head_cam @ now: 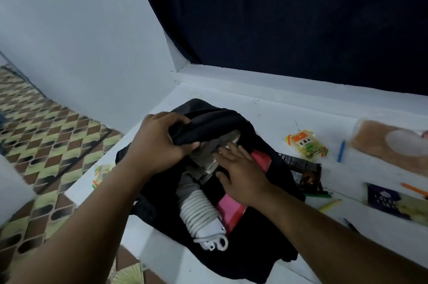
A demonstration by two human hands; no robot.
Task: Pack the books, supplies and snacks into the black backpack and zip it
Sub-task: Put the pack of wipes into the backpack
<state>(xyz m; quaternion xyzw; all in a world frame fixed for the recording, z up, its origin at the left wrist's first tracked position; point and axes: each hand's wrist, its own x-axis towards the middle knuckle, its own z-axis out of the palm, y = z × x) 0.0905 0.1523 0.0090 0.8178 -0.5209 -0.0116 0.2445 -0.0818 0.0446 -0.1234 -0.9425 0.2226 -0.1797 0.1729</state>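
So the black backpack (231,121) is lying open near the left edge of the white desk (278,107), with a pink book (231,209) and a coiled white cable with its charger (199,216) showing in the opening. Left hand (159,144) has its fingers curled tight around the bag's top flap, pulling it up. Right hand (240,168) is laid flat with fingers stretched out, not gripping anything, pressing on a grey book stack (208,161) inside. Out toward the right side of the desk: an orange snack packet (305,144), a blue pen (341,151), a bread loaf (391,144), a dark foil packet (305,172), a purple cake box (389,202) and some blurry markers (317,195).
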